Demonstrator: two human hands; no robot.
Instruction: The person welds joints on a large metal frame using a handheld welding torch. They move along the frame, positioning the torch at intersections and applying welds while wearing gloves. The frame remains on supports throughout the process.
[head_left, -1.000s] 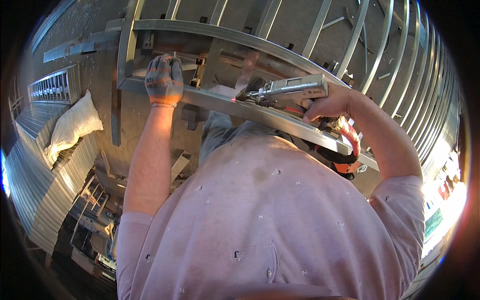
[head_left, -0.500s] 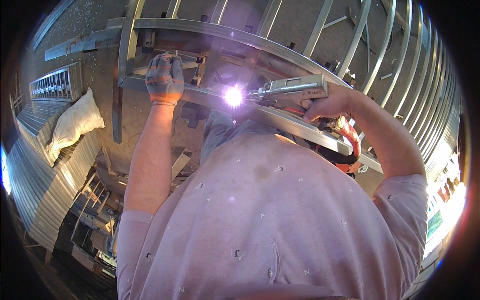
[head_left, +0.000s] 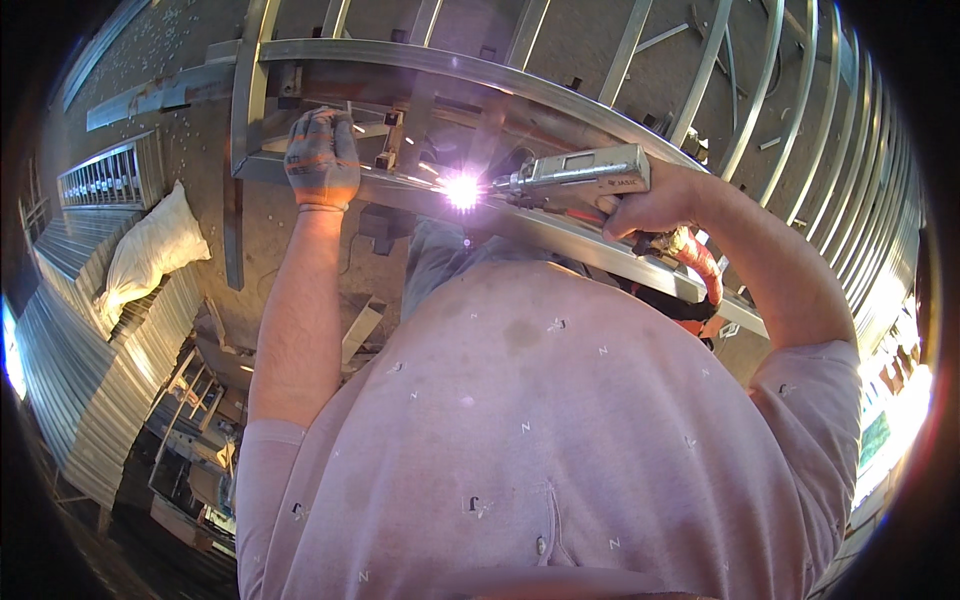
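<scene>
My right hand [head_left: 660, 200], bare, is wrapped round a grey boxy welding gun [head_left: 585, 172] whose nozzle points left. At the nozzle's tip a bright violet-white glare [head_left: 462, 191] burns on the near metal rail [head_left: 590, 250], hiding the spot beneath it. Sparks fly leftward from it. My left hand [head_left: 323, 165], in a grey and orange work glove, is closed at the left end of that rail. A thin rod end [head_left: 349, 106] shows by its fingertips; what the fingers grip is mostly hidden. Between hand and glare stands a small dark clamp-like block [head_left: 389, 138].
Beyond the near rail runs a second rail [head_left: 420, 55], with several metal bars [head_left: 625, 55] behind it and to the right. A red-wrapped cable [head_left: 702, 265] hangs below the gun. At left lie a white sack [head_left: 155, 245] and corrugated sheets [head_left: 80, 370].
Sparks now streak left from the glare. The gun and glare sit slightly farther left in the picture, as do my left hand and the frame. Both hands keep their hold.
</scene>
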